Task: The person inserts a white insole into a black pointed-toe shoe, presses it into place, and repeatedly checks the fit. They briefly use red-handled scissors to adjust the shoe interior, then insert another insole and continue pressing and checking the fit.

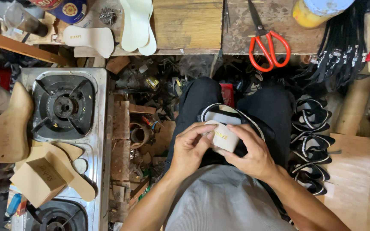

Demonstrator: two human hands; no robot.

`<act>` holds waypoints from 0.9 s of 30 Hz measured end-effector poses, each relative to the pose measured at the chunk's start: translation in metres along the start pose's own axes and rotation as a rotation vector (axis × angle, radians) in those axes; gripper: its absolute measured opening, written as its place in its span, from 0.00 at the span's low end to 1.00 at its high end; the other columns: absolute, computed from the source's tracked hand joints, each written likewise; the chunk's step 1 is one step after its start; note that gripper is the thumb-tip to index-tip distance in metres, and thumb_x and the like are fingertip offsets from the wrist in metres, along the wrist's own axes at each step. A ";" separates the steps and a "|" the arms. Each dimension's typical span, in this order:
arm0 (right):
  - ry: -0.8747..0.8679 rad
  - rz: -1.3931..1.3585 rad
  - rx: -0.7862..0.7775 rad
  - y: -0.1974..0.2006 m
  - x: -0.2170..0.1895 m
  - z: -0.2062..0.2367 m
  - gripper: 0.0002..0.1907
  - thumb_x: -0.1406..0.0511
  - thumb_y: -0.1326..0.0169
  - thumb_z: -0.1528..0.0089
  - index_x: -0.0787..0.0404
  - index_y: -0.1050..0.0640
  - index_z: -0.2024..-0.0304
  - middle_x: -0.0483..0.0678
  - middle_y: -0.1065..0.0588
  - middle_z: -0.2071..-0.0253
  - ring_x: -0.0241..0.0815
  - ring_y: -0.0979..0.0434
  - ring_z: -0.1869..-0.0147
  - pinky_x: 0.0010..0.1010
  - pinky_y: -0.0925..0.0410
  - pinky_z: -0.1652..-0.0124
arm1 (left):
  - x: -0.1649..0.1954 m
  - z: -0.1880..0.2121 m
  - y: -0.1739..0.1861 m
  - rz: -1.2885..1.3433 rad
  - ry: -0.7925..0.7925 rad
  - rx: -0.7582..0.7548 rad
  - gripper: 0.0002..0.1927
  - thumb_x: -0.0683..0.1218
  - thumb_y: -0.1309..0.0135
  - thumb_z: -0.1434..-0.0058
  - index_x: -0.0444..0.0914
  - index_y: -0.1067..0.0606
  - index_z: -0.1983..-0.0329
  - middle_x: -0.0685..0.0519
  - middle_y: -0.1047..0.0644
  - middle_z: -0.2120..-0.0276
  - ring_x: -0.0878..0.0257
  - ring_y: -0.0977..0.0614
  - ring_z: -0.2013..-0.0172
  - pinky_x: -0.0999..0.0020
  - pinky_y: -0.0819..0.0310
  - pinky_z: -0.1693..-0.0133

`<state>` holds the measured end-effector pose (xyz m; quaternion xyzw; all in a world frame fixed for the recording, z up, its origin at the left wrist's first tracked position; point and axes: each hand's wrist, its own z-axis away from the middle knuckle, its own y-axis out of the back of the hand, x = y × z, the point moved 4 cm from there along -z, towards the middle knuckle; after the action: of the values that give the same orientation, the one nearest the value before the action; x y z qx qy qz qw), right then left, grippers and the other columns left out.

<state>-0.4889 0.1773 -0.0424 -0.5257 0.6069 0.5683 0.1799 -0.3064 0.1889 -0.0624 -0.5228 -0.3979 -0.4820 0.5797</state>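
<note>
Cream insole [224,136] with gold lettering at centre frame, over the lap, pressed onto a black sandal [232,114] with a pale studded strap looping above it. Left hand [189,147] on the insole's near edge, fingers curled and grasping it; right hand [253,152] cupping the other side, fingers clamped on insole and sandal together. Just right of the knees, a column of finished black sandals [311,145] with white trim, running down the frame. Red-handled scissors [267,42] on the wooden surface [193,25] at top centre, more cream insoles [138,25] to their left. Two-burner gas stove [67,107] at left, wooden shoe last [11,124] at its left edge, tan sole pieces [50,171] lying across it. Scraps on the floor [142,128] between stove and legs.
</note>
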 end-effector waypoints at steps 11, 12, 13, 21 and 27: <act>-0.077 0.062 -0.180 0.008 0.006 0.009 0.18 0.65 0.30 0.50 0.63 0.20 0.60 0.53 0.24 0.53 0.46 0.18 0.56 0.33 0.25 0.59 | -0.007 0.015 0.011 -0.238 -0.120 0.047 0.10 0.35 0.47 0.33 0.30 0.21 0.49 0.50 0.20 0.50 0.67 0.16 0.56 0.73 0.19 0.55; -0.079 0.051 -0.189 0.009 0.007 0.009 0.18 0.65 0.30 0.50 0.63 0.19 0.59 0.53 0.24 0.53 0.46 0.18 0.56 0.33 0.25 0.59 | -0.009 0.014 0.014 -0.230 -0.080 0.060 0.10 0.35 0.46 0.33 0.30 0.21 0.50 0.50 0.20 0.51 0.67 0.17 0.59 0.74 0.19 0.56; -0.081 0.040 -0.199 0.010 0.007 0.009 0.18 0.65 0.31 0.49 0.63 0.19 0.59 0.53 0.24 0.53 0.46 0.18 0.56 0.32 0.25 0.60 | -0.012 0.013 0.016 -0.222 -0.039 0.073 0.10 0.35 0.45 0.34 0.30 0.20 0.50 0.50 0.20 0.52 0.68 0.18 0.62 0.74 0.20 0.58; -0.191 0.071 -0.287 0.022 0.009 0.013 0.22 0.66 0.31 0.50 0.62 0.19 0.54 0.52 0.23 0.53 0.45 0.18 0.58 0.28 0.25 0.64 | -0.015 0.015 0.016 -0.198 -0.013 0.090 0.10 0.34 0.46 0.34 0.30 0.19 0.52 0.50 0.19 0.53 0.69 0.19 0.64 0.75 0.21 0.60; -0.454 -0.525 -0.230 0.021 0.036 0.032 0.41 0.73 0.32 0.51 0.65 0.33 0.36 0.54 0.25 0.51 0.43 0.23 0.51 0.30 0.28 0.56 | -0.010 0.012 0.020 -0.161 -0.056 0.126 0.09 0.34 0.46 0.33 0.30 0.19 0.52 0.50 0.20 0.52 0.68 0.18 0.63 0.75 0.19 0.61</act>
<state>-0.5328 0.1852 -0.0706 -0.5409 0.3280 0.6694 0.3896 -0.2882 0.2016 -0.0747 -0.4649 -0.4843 -0.4863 0.5593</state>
